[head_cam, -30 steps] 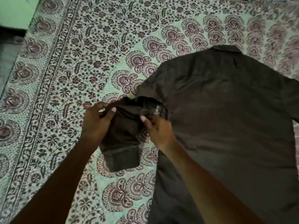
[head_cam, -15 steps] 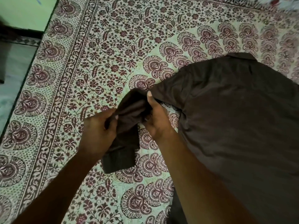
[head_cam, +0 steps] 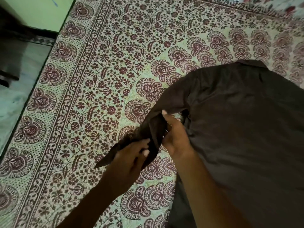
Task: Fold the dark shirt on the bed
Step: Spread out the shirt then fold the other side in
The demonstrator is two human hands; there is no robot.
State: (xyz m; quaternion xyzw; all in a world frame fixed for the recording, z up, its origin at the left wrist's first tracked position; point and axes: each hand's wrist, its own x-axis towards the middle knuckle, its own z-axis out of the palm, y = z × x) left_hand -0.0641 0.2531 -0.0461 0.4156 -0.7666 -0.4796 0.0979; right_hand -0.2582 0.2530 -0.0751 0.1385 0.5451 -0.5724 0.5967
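Note:
The dark brown shirt (head_cam: 243, 129) lies back-up on the bed, filling the right half of the view, its collar at the far end. Its left sleeve (head_cam: 153, 127) is bunched and stretched out to the left, lifted off the bedspread. My left hand (head_cam: 130, 158) grips the sleeve near its cuff end, which sticks out past the hand. My right hand (head_cam: 176, 135) pinches the sleeve closer to the shoulder, thumb on top.
A patterned maroon-and-cream bedspread (head_cam: 98, 79) covers the bed. The bed's left edge (head_cam: 32, 83) runs diagonally, with pale floor (head_cam: 14, 102) and a dark object (head_cam: 9, 69) beyond it. A green wall (head_cam: 41, 12) stands at top left.
The sleeve, which hung down crumpled between my hands, is now pulled out longer and twisted to the left. Both hands have shifted along it; the view has moved right and down.

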